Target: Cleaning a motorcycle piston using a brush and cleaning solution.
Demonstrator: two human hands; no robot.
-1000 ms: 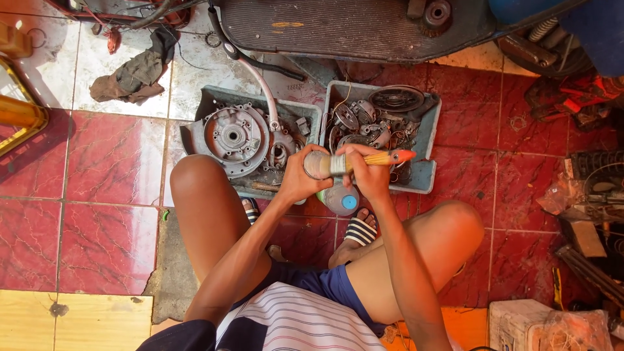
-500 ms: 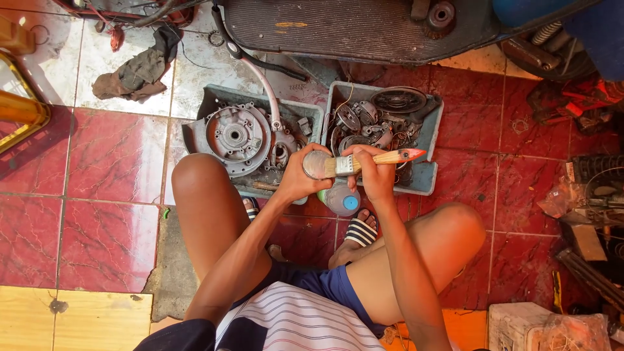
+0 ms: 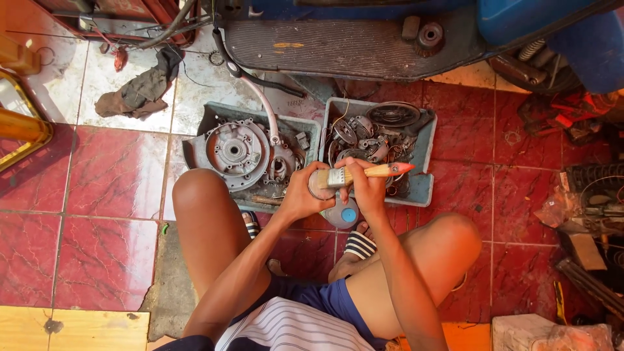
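Gripping round metal part [image 3: 318, 185], left hand [image 3: 300, 194] stays put; right hand [image 3: 365, 192], fingers clamped on paintbrush [image 3: 367, 173], brush barely shifted since before.

Floor tiles [image 3: 97, 188]: glossy red marbled ceramic, with paler glossy tiles further up; one tile edge broken to rough grey cement.
Paintbrush [image 3: 367, 173]: smooth varnished wooden handle with a red tip, bright metal ferrule, pale bristles.
Round part [image 3: 318, 185] in left hand [image 3: 302, 195]: dull, dirty metal.
Engine cover [image 3: 235, 151]: matt grey cast metal, grimy.
Two trays [image 3: 422, 188]: matt grey plastic, scuffed.
Rag [image 3: 140, 91]: crumpled dark cloth, oily.
Footboard [image 3: 344, 39]: ribbed black rubber, matt.
Shirt [image 3: 292, 328]: striped white fabric.
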